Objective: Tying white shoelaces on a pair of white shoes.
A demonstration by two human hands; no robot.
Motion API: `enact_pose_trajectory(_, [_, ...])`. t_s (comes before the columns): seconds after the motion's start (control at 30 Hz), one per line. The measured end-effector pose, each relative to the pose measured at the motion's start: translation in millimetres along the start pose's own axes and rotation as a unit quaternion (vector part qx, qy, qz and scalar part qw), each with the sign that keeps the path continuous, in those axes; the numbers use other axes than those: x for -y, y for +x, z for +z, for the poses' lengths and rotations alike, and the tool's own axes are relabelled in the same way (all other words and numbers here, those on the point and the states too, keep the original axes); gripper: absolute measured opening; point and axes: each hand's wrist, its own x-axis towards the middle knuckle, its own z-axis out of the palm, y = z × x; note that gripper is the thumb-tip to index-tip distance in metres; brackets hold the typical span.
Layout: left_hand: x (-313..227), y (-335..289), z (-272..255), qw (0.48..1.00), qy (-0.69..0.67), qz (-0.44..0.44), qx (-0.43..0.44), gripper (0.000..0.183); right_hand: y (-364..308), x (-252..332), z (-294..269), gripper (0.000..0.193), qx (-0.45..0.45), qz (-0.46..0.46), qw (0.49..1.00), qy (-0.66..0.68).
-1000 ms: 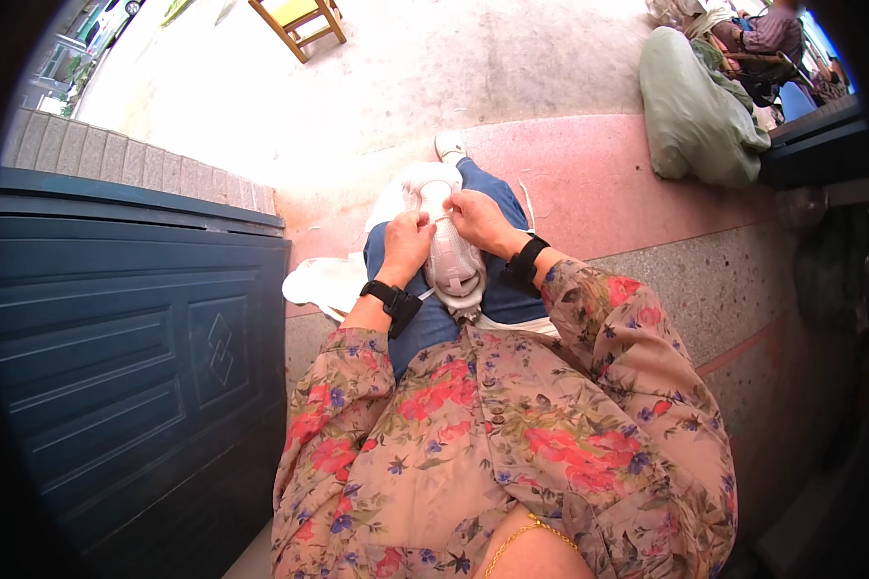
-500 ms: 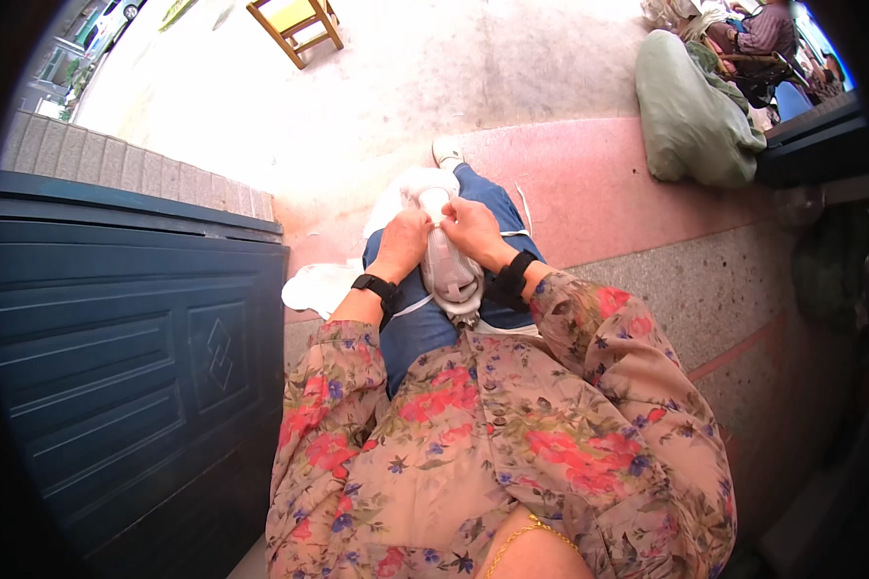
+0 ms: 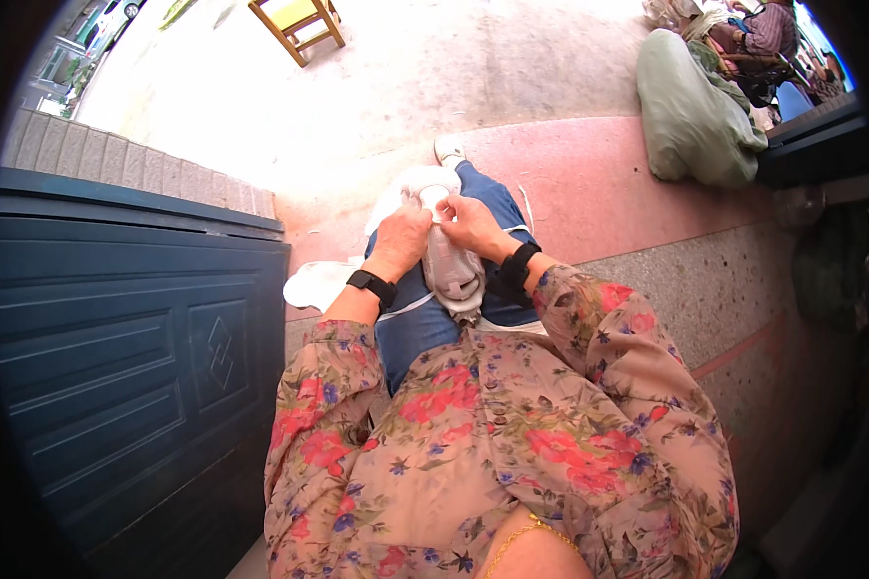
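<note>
Across my lap, between my knees, lies a pale grey-white piece shaped like a shoe (image 3: pixel 454 275), its wider opening toward my body. At its far end sits a rounded white part (image 3: pixel 434 194). My left hand (image 3: pixel 406 232) is closed with its fingertips at the left edge of that end. From the right, my right hand (image 3: pixel 471 227) meets it, thumb and finger pinched together; whatever is in that pinch is too small to make out. White cloth (image 3: pixel 410 183) spreads over my jeans (image 3: pixel 410 333) beyond the hands. Thin white cords cross both thighs.
A blue panelled door (image 3: pixel 135 357) stands close on my left. More white material (image 3: pixel 319 285) lies beside my left leg. A full green sack (image 3: pixel 690 111) rests ahead on the right, near a seated person (image 3: pixel 768 34). A wooden stool (image 3: pixel 299 24) stands far ahead.
My left hand and wrist have shifted very slightly left. The fingertips of both hands sit a little differently around the white end. The shoe-shaped piece stays in my lap.
</note>
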Motion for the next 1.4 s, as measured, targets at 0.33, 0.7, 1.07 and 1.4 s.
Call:
enact_pose_trajectory(0.33, [145.5, -103.3, -148.5, 0.562, -0.657, -0.265, -0.427, 0.008, -51.6, -27.9, -152.5, 0.023, 0.138, 0.136, 0.973, 0.124])
enact_pose_trajectory(0.7, [253.0, -384.0, -370.6, 0.513, -0.614, -0.421, -0.427, 0.024, -138.8, -17.2, -396.9, 0.015, -0.114, -0.053, 0.690, 0.712])
enact_pose_trajectory(1.07, [117.2, -158.8, -196.7, 0.678, -0.522, -0.399, -0.328, 0.022, -58.0, 46.2, -258.0, 0.025, -0.088, 0.048, 0.962, 0.256])
enact_pose_trajectory(1.4, [-24.6, -1.3, -12.2, 0.738, -0.562, -0.363, 0.087, 0.019, -16.9, -9.6, -42.7, 0.014, 0.129, -0.174, 0.973, -0.081])
